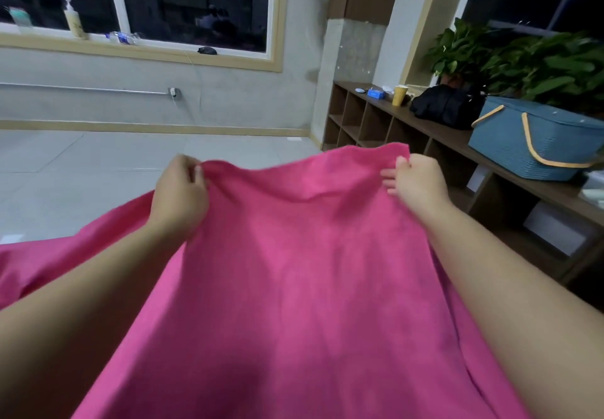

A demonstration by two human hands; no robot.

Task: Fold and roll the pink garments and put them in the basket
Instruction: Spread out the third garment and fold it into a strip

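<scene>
A large pink garment (294, 271) is spread out in front of me, lifted at its far edge and filling the lower part of the view. My left hand (181, 186) pinches the far edge at its left end. My right hand (416, 180) grips the same edge at its right end. The cloth sags slightly between the two hands. More pink cloth trails off to the lower left. A blue woven basket (529, 147) with yellow handles stands on the low shelf to my right, its inside hidden from here.
A long wooden cubby shelf (392, 124) runs along the right wall, carrying a black bag (444, 106), a yellow cup (399, 94) and potted plants (523, 59). Grey tiled floor (98, 173) lies ahead. Bottles stand on the window sill (130, 46).
</scene>
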